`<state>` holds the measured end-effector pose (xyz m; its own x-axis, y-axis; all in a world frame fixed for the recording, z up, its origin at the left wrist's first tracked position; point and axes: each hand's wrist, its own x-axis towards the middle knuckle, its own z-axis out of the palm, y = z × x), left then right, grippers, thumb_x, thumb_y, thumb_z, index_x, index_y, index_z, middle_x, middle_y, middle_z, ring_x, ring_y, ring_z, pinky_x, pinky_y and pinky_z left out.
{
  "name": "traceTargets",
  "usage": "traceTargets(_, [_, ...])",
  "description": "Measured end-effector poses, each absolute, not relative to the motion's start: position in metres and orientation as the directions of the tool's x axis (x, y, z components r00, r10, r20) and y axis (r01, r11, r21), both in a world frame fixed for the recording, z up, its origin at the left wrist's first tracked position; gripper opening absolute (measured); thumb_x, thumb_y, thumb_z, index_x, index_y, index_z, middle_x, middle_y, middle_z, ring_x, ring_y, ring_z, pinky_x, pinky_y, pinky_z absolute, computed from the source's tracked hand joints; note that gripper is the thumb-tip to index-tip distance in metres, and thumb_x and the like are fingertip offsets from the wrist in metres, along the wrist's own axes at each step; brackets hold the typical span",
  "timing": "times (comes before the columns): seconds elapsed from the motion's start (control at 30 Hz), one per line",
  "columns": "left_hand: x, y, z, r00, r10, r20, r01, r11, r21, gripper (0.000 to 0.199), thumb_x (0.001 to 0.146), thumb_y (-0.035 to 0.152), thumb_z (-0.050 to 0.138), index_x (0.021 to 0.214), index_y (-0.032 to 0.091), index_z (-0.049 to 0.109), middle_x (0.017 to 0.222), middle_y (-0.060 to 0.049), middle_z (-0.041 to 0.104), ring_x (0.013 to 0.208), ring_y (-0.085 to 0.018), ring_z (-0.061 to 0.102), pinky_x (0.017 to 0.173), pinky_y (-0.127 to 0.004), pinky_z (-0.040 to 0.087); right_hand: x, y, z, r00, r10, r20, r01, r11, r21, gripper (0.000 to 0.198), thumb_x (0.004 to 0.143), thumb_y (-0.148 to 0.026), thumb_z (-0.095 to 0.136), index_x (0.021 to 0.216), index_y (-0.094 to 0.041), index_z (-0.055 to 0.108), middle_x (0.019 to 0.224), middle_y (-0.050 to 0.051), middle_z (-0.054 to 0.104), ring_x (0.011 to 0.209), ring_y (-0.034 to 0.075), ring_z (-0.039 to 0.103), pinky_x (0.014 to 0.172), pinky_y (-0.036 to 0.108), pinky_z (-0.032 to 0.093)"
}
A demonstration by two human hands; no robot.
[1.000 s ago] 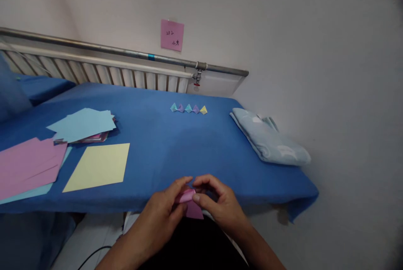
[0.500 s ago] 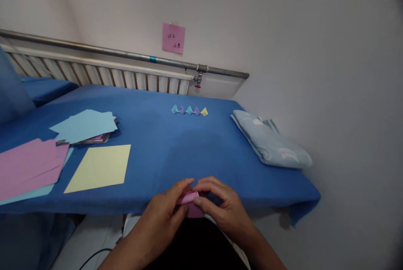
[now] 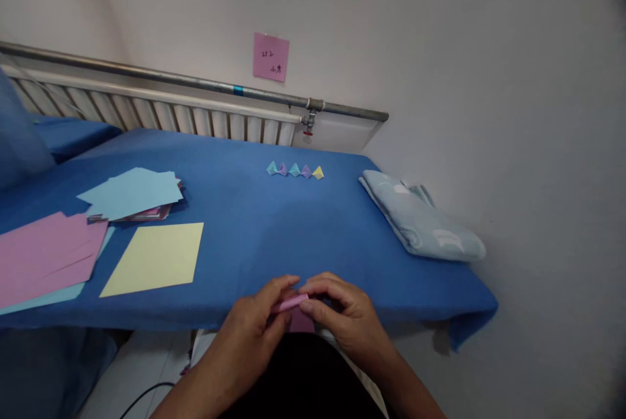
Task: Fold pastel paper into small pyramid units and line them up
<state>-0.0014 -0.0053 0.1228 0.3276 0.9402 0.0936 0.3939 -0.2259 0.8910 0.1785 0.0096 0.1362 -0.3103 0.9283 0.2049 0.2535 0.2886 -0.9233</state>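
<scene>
A small piece of folded pink paper [image 3: 292,302] is pinched between both hands at the table's near edge. My left hand [image 3: 257,318] grips its left end with thumb and fingers. At the other end, my right hand [image 3: 345,315] holds it between thumb and forefinger. Below the hands, against the dark clothing, shows a flat pink paper patch [image 3: 302,321]; whether it is joined to the folded piece I cannot tell. Farther back stands a row of small folded paper shapes [image 3: 294,170] in teal, purple and yellow.
On the blue-covered table [image 3: 235,204] lie a yellow sheet [image 3: 156,257], pink sheets [image 3: 49,249] and a stack topped with light-blue paper [image 3: 134,194]. A folded pale blanket [image 3: 420,217] lies at the right. A radiator [image 3: 195,120] and pipe [image 3: 195,85] run behind, below a pink note [image 3: 270,57].
The folded pink paper has tilted slightly and shows a narrower face between my fingers. Both hands stay nearly in place, still gripping it.
</scene>
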Motion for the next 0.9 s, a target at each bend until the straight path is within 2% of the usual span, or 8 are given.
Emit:
traceTargets(0.17, [0.000, -0.005, 0.124, 0.296, 0.950, 0.096, 0.368, -0.206, 0.907, 0.037, 0.081, 0.019, 0.048, 0.117, 0.027, 0.053, 0.114, -0.001, 0.068, 0.103, -0.017, 0.064, 0.089, -0.031, 0.048, 0.178, 0.011, 0.135, -0.288, 0.936, 0.201, 0.257, 0.278, -0.926, 0.007, 0.081, -0.024, 0.064, 0.083, -0.022, 0.070, 0.080, 0.001, 0.065, 0.076, 0.013, 0.060, 0.072, 0.026, 0.046])
traceTargets(0.33, [-0.002, -0.007, 0.129, 0.243, 0.965, 0.098, 0.355, -0.182, 0.917, 0.015, 0.085, 0.033, 0.053, 0.097, 0.025, 0.059, 0.099, 0.000, 0.069, 0.091, -0.016, 0.063, 0.080, -0.028, 0.048, 0.177, 0.011, 0.137, -0.256, 0.939, 0.229, 0.282, 0.299, -0.912, 0.007, 0.081, -0.026, 0.064, 0.083, -0.022, 0.070, 0.080, 0.001, 0.064, 0.077, 0.014, 0.060, 0.070, 0.026, 0.046])
traceTargets(0.43, [-0.004, -0.008, 0.131, 0.225, 0.968, 0.109, 0.361, -0.187, 0.914, 0.015, 0.087, 0.036, 0.050, 0.088, 0.023, 0.058, 0.094, 0.000, 0.068, 0.084, -0.015, 0.061, 0.076, -0.027, 0.046, 0.176, 0.010, 0.137, -0.261, 0.937, 0.234, 0.291, 0.308, -0.906, 0.007, 0.081, -0.025, 0.064, 0.083, -0.022, 0.070, 0.080, 0.001, 0.064, 0.076, 0.014, 0.060, 0.069, 0.026, 0.046])
traceTargets(0.7, [-0.006, -0.005, 0.130, 0.187, 0.981, 0.053, 0.393, -0.125, 0.911, 0.015, 0.085, 0.035, 0.052, 0.087, 0.023, 0.061, 0.078, 0.002, 0.065, 0.071, -0.013, 0.058, 0.065, -0.024, 0.044, 0.175, 0.010, 0.143, -0.278, 0.934, 0.225, 0.300, 0.307, -0.903, 0.007, 0.081, -0.024, 0.063, 0.083, -0.021, 0.070, 0.078, 0.001, 0.063, 0.072, 0.013, 0.059, 0.065, 0.025, 0.045])
traceTargets(0.9, [-0.009, -0.005, 0.130, 0.170, 0.984, 0.062, 0.400, -0.126, 0.908, 0.013, 0.084, 0.034, 0.054, 0.085, 0.023, 0.061, 0.077, 0.003, 0.065, 0.072, -0.013, 0.058, 0.066, -0.023, 0.043, 0.174, 0.012, 0.145, -0.301, 0.916, 0.265, 0.290, 0.353, -0.890, 0.008, 0.083, -0.023, 0.062, 0.084, -0.021, 0.070, 0.080, 0.002, 0.066, 0.076, 0.014, 0.061, 0.070, 0.025, 0.048])
